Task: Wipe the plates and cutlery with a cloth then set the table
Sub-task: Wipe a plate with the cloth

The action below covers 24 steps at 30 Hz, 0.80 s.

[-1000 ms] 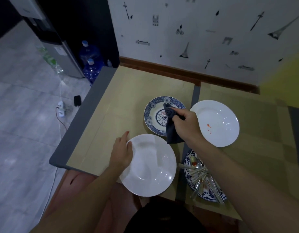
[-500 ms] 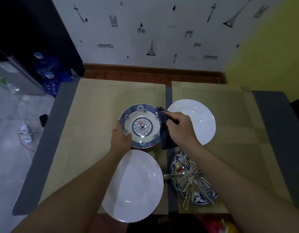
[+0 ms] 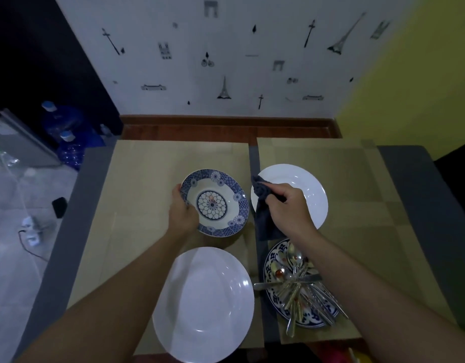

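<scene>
While holding plate (image 3: 213, 203), left grip (image 3: 183, 215) curls

The left hand (image 3: 183, 214) covers the left rim of the blue-patterned plate (image 3: 213, 203) it grips, and its fingers beneath that rim are out of sight. The right hand (image 3: 289, 208) and the dark cloth (image 3: 264, 218) it grips hide the near left part of the far white plate (image 3: 304, 183). The right forearm and the heaped cutlery (image 3: 299, 286) cover most of the second patterned plate (image 3: 274, 260). The pieces lie too tangled to count. The nearest rim of the near white plate (image 3: 202, 305) meets the view's bottom edge. A red and yellow thing (image 3: 353, 355) there is cut off and cannot be identified.
</scene>
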Motion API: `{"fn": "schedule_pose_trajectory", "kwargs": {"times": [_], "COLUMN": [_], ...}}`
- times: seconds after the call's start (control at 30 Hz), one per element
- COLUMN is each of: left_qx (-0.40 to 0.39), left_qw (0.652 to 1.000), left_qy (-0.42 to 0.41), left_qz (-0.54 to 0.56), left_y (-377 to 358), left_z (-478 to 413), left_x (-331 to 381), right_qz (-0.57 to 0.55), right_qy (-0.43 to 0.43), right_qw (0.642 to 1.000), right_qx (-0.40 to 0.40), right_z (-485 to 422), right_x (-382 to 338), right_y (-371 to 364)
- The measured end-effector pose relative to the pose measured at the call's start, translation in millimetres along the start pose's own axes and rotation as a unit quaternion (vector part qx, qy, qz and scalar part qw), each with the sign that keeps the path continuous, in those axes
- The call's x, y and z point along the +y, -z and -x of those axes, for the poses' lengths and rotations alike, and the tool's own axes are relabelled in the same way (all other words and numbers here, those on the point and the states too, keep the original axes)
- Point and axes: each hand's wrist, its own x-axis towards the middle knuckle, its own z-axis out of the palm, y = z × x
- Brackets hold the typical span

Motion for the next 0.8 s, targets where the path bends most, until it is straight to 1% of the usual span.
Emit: {"fn": "schedule_pose_trajectory", "kwargs": {"times": [0.07,0.3,0.37,0.5,0.6,0.67,0.73,0.8], "left_qx": [0.011,0.079,0.088,0.084,0.083,0.085,0.089,0.095], "left_qw": [1.0,0.989,0.984,0.975,0.968,0.965,0.962,0.958], "left_qy": [-0.006,-0.086,-0.113,-0.156,-0.171,-0.168,-0.165,-0.172], "left_qz": [0.014,0.088,0.11,0.137,0.161,0.182,0.201,0.208], "left_y": [5.4,27.5,32.8,36.6,35.2,35.1,34.9,34.7], "left_z": [4.2,28.8,39.1,65.0,83.4,93.9,104.9,114.0], "left_x": [4.4,38.2,52.2,79.9,96.3,104.5,112.3,117.9], "right_qz": [-0.001,0.001,0.01,0.072,0.147,0.245,0.392,0.5], "right_qy": [0.009,0.052,0.089,0.19,0.269,0.291,0.284,0.263], "right_qw": [1.0,0.999,0.996,0.979,0.952,0.925,0.875,0.825], "right_qx": [0.006,0.0,-0.002,0.015,0.015,0.0,0.001,0.031], "right_z": [1.4,12.2,17.0,19.7,17.3,16.7,21.0,32.3], "right_x": [-6.4,-45.6,-60.8,-88.4,-103.0,-107.4,-106.5,-102.3], "right_y": [2.2,2.2,2.4,0.0,2.3,6.6,9.8,11.0]}}
